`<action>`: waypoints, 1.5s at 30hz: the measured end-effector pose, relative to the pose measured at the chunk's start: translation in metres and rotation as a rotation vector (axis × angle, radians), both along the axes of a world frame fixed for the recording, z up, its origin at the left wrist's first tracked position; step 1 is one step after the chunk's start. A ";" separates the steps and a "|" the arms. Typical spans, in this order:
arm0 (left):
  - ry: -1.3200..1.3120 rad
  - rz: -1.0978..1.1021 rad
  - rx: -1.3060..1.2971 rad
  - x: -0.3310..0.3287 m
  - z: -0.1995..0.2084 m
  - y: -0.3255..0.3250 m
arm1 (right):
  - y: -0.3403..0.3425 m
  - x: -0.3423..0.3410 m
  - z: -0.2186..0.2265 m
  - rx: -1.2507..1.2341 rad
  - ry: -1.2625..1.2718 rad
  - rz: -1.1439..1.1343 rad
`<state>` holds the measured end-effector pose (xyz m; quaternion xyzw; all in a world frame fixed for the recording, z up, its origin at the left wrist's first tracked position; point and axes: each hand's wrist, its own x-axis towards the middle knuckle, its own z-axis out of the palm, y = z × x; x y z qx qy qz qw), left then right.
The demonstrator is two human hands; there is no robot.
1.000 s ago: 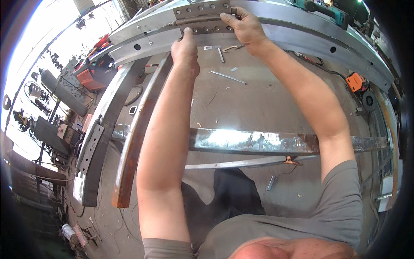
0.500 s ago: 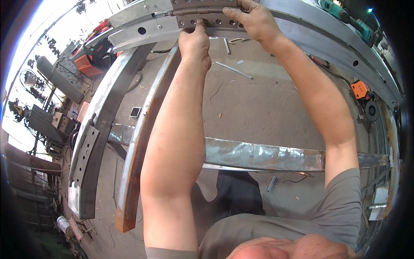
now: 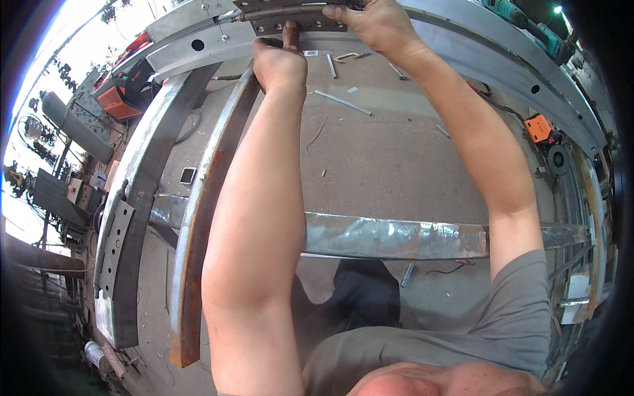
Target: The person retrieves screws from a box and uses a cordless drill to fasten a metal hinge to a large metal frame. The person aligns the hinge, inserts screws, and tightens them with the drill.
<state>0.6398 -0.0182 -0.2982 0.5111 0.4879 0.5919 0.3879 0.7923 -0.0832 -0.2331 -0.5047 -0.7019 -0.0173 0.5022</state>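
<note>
The dark hinge (image 3: 317, 24) lies along the near edge of the silver beam (image 3: 175, 51); it is placed, but if it is fixed I cannot tell. Of the hands, the right hand (image 3: 384, 32) pinches its right end; the left hand (image 3: 281, 66) has its thumb on the lower leaf, grip hidden

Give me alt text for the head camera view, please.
Left hand and right hand hold a perforated brown hinge against grey beams at the top. A rusty bar slants beside the left forearm; metal scraps lie on the floor.
</note>
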 end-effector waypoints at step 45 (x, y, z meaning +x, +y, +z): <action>-0.302 -0.057 -0.192 0.012 -0.015 0.013 | -0.004 -0.014 0.005 0.187 -0.442 -0.421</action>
